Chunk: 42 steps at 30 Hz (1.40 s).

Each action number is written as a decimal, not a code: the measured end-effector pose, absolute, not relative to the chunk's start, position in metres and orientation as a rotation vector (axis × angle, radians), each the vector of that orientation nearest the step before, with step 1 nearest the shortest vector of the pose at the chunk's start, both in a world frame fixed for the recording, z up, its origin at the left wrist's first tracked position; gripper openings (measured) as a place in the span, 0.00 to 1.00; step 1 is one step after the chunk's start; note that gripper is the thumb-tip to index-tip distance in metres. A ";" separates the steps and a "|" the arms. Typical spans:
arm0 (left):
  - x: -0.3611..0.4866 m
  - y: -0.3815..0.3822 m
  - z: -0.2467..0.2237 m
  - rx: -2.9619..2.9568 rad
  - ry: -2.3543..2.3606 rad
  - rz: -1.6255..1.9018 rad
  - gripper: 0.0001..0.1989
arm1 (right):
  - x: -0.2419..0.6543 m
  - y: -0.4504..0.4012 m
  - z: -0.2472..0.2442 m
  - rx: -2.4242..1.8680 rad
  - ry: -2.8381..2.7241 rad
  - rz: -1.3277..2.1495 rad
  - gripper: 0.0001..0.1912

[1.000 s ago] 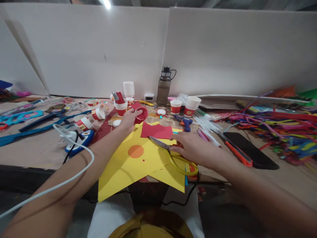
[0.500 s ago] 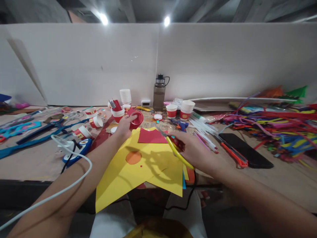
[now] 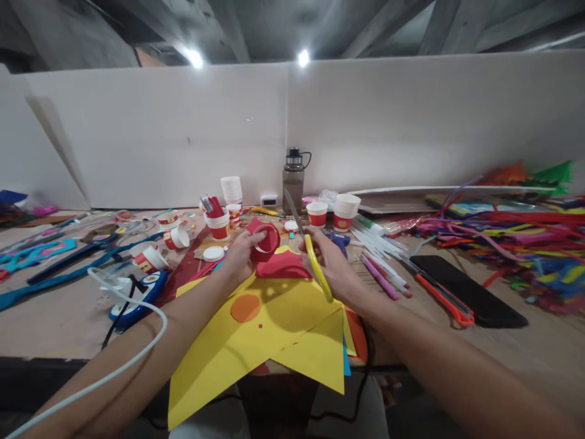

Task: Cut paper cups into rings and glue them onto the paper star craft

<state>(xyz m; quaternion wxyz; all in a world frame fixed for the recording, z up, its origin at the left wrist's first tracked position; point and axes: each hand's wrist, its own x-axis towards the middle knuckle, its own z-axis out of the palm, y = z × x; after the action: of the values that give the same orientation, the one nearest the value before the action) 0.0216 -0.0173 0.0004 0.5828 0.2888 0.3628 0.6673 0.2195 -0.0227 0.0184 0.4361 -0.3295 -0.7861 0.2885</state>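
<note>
My left hand (image 3: 249, 256) pinches a red paper piece (image 3: 270, 242) with a round, ring-like shape. Yellow-handled scissors (image 3: 317, 268) are in my right hand (image 3: 333, 262), blades pointing up and away, a short way right of the red piece. Under both hands lies a large sheet of yellow paper (image 3: 228, 360) with pointed, cut edges. On it rest an orange paper circle (image 3: 245, 308), a tiny red scrap (image 3: 260, 326) and a curved piece of red paper (image 3: 283, 266). Whether the scissor blades are apart I cannot make out.
Paper cups (image 3: 346, 210) and a water bottle (image 3: 293, 180) stand at the back. Right are a utility knife (image 3: 450, 299), a black phone (image 3: 470, 289), markers (image 3: 379, 277) and colourful pipe cleaners (image 3: 512, 238). Left, a white cable (image 3: 159, 329) passes over my forearm beside a blue power strip (image 3: 141, 302).
My left hand has moved slightly right with the red piece, closer to the scissors. The scissors have turned more upright, their blades now rising in front of the bottle. The view has tilted up slightly.
</note>
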 end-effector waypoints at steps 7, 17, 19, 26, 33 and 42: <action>0.033 -0.024 0.000 0.606 0.760 1.566 0.07 | 0.226 -0.020 0.020 -0.895 -2.112 0.563 0.20; 0.039 -0.029 0.008 0.593 0.656 1.646 0.07 | 0.226 -0.024 0.026 -0.896 -2.272 0.614 0.22; 0.039 -0.029 0.010 0.590 0.653 1.659 0.06 | 0.226 -0.024 0.026 -0.874 -2.280 0.677 0.22; 0.039 -0.028 0.010 0.602 0.672 1.662 0.07 | 0.226 -0.026 0.027 -0.823 -2.285 0.772 0.21; 0.040 -0.028 0.010 0.616 0.675 1.653 0.08 | 0.225 -0.026 0.028 -0.832 -2.296 0.769 0.20; 0.040 -0.029 0.010 0.604 0.692 1.660 0.09 | 0.225 -0.026 0.024 -0.835 -2.261 0.817 0.20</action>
<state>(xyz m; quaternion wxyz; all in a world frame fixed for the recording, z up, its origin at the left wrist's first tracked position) 0.0404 -0.0294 0.0101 0.5831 0.2586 0.2963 0.7109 0.2252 -0.0259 0.0243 0.2939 -0.3135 -0.8492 0.3070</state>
